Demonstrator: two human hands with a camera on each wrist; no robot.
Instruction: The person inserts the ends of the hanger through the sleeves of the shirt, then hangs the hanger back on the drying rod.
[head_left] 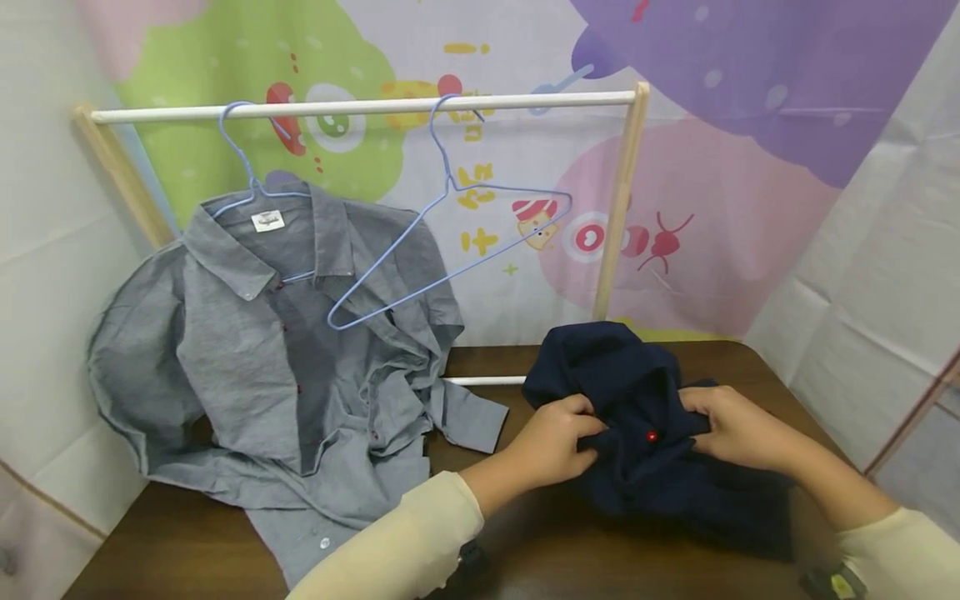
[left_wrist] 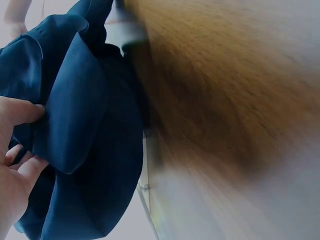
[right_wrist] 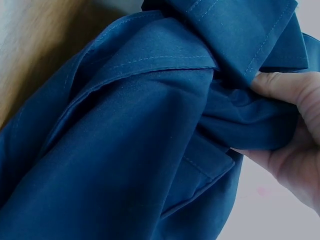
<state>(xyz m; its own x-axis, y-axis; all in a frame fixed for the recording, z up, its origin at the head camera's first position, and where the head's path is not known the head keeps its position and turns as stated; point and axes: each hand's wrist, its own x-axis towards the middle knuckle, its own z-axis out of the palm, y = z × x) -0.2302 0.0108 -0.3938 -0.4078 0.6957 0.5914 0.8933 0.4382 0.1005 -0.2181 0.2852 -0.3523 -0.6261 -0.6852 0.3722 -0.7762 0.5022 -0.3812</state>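
Observation:
Both hands hold a bunched navy shirt [head_left: 600, 358] over the right part of the table. My left hand [head_left: 551, 442] pinches its cloth on the left side, thumb and fingers gripping a fold. On the other side my right hand [head_left: 738, 429] grips the fabric; in the right wrist view its thumb lies at the edge of a stitched flap, likely the collar [right_wrist: 250, 35]. Between the hands a red button [head_left: 652, 436] shows on the front. The shirt's lower part hangs in dark folds toward the tabletop.
A rack with a white rod [head_left: 525, 102] and wooden posts stands on the brown table [head_left: 525, 550]. On it hang a grey shirt [head_left: 240, 400] on a blue hanger and a bare blue hanger [head_left: 450, 275] overlapping that shirt's shoulder. A patterned curtain [head_left: 712, 250] is behind.

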